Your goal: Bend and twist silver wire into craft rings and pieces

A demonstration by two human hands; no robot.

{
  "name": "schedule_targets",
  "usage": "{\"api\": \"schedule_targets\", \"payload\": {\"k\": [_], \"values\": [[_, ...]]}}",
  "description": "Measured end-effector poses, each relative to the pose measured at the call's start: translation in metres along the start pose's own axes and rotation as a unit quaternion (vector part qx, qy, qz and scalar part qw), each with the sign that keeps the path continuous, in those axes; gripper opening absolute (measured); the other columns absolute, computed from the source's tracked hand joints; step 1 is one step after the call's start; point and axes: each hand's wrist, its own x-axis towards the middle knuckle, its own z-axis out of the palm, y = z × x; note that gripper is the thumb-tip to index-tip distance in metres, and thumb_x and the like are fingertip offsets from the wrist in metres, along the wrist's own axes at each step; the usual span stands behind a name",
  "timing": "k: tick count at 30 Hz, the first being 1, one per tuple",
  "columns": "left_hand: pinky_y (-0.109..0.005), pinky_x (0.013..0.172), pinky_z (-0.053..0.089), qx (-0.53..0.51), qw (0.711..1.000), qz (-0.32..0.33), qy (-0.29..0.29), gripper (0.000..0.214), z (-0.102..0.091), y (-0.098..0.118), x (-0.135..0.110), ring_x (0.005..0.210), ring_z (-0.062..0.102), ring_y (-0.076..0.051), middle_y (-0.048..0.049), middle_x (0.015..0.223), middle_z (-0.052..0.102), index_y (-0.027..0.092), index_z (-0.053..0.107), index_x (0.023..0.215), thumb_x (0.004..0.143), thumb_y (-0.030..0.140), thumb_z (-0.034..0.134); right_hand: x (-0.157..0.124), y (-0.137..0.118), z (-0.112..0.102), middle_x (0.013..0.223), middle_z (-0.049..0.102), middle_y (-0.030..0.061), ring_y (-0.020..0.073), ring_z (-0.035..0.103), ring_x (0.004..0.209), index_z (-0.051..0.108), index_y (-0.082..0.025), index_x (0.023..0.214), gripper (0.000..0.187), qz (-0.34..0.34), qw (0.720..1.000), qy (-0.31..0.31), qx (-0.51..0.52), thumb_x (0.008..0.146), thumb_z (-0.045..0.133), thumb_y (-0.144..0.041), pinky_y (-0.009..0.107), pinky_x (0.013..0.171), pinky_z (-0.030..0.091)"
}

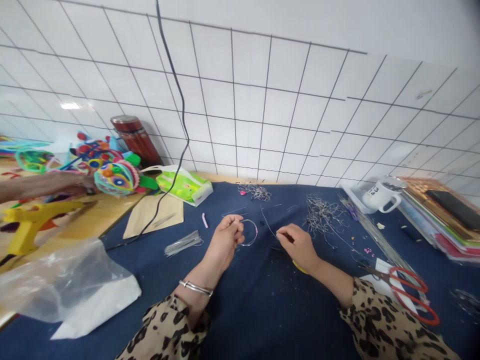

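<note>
My left hand (pixel 225 240) rests on a dark blue cloth (pixel 262 310) with its fingers pinched on a thin wire ring (pixel 250 233) that carries small beads. My right hand (pixel 298 245) lies beside it, fingers closed on a fine straight wire (pixel 267 221) that runs up and left; something yellow shows under the palm. A silver bangle (pixel 195 287) circles my left wrist. Both sleeves are leopard print.
Red-handled scissors (pixel 410 292) lie at the right. A tangle of wires (pixel 322 215), a bundle of straight wires (pixel 183 243), a white mug (pixel 380 196), a green tissue pack (pixel 185 186) and a clear plastic bag (pixel 63 280) surround me. Another person's arm (pixel 41 185) reaches by colourful crafts and a yellow glue gun (pixel 35 220).
</note>
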Motion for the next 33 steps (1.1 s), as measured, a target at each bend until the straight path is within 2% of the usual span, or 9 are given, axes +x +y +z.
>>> {"api": "schedule_targets", "payload": {"k": [3,7,10,13,16,22,24,27,33], "values": [[-0.017,0.043,0.03,0.014,1.0,-0.011,0.008,0.018,-0.005,-0.007,0.006,0.04,0.028,-0.003,0.0063,0.061,0.045,0.018,0.05,0.09,0.077,0.03,0.055,0.008,0.011,-0.002,0.083,0.059,0.0025,0.0152,0.054,0.077,0.064,-0.022,0.085,0.013,0.003,0.998,0.0,-0.055,0.081,0.052,-0.027,0.027,0.072,0.041],[-0.016,0.04,0.027,0.033,0.999,-0.026,0.01,0.019,-0.011,-0.016,0.012,0.039,0.028,-0.003,0.0062,0.06,0.046,0.018,0.05,0.089,0.075,0.03,0.056,0.011,0.023,0.004,0.08,0.057,0.0017,0.0154,0.053,0.079,0.064,-0.022,0.079,0.011,0.003,0.993,-0.058,-0.099,0.079,0.057,-0.031,0.026,0.071,0.04],[-0.015,0.038,0.024,0.043,0.999,-0.026,0.004,0.019,-0.012,-0.02,0.013,0.038,0.029,-0.003,0.0057,0.061,0.048,0.019,0.05,0.089,0.075,0.03,0.056,0.007,0.025,0.012,0.081,0.056,0.0017,0.0158,0.052,0.082,0.063,-0.022,0.081,0.01,-0.006,0.991,-0.072,-0.108,0.077,0.06,-0.03,0.026,0.072,0.039],[-0.015,0.038,0.024,0.052,0.998,-0.021,-0.008,0.019,-0.009,-0.023,0.011,0.038,0.031,-0.003,0.0052,0.061,0.049,0.018,0.051,0.088,0.075,0.031,0.057,0.004,0.023,0.017,0.08,0.057,0.0016,0.0157,0.052,0.081,0.062,-0.022,0.079,0.004,-0.008,0.996,-0.049,-0.073,0.078,0.059,-0.024,0.026,0.073,0.038],[-0.015,0.038,0.024,0.064,0.998,-0.016,-0.02,0.02,-0.007,-0.026,0.009,0.038,0.032,-0.003,0.0047,0.06,0.05,0.017,0.051,0.085,0.074,0.032,0.059,0.004,0.021,0.015,0.075,0.058,0.0013,0.0154,0.053,0.078,0.06,-0.021,0.072,0.008,-0.01,0.999,-0.027,-0.031,0.078,0.055,-0.02,0.027,0.074,0.038],[-0.016,0.038,0.028,0.096,0.995,-0.001,-0.035,0.019,-0.008,-0.03,0.009,0.041,0.036,-0.005,0.0032,0.064,0.053,0.017,0.053,0.086,0.074,0.031,0.059,0.019,0.021,-0.015,0.08,0.061,0.0015,0.0137,0.056,0.075,0.058,-0.02,0.084,0.018,0.025,0.998,0.013,0.049,0.085,0.042,-0.029,0.026,0.072,0.043],[-0.017,0.039,0.031,0.128,0.991,0.006,-0.041,0.019,-0.007,-0.031,0.009,0.043,0.039,-0.006,0.0025,0.066,0.056,0.017,0.054,0.086,0.074,0.031,0.058,0.025,0.024,-0.023,0.075,0.062,0.0005,0.0118,0.058,0.066,0.056,-0.019,0.087,0.017,0.099,0.978,0.0,0.184,0.083,0.046,-0.033,0.024,0.063,0.045],[-0.019,0.043,0.035,0.246,0.967,0.038,-0.051,0.018,-0.005,-0.031,0.007,0.046,0.044,-0.009,0.0011,0.068,0.059,0.018,0.056,0.086,0.077,0.034,0.054,0.031,0.031,-0.026,0.07,0.063,0.0014,0.0108,0.059,0.056,0.055,-0.017,0.085,0.02,0.198,0.914,-0.046,0.351,0.078,0.055,-0.036,0.021,0.051,0.045],[-0.021,0.052,0.039,0.426,0.898,0.074,-0.081,0.02,-0.003,-0.027,0.003,0.054,0.049,-0.011,0.0009,0.074,0.062,0.021,0.056,0.089,0.083,0.035,0.044,0.036,0.047,-0.021,0.075,0.066,0.0046,0.011,0.061,0.055,0.054,-0.017,0.087,0.017,0.252,0.865,-0.112,0.418,0.078,0.057,-0.031,0.022,0.05,0.047]]}}
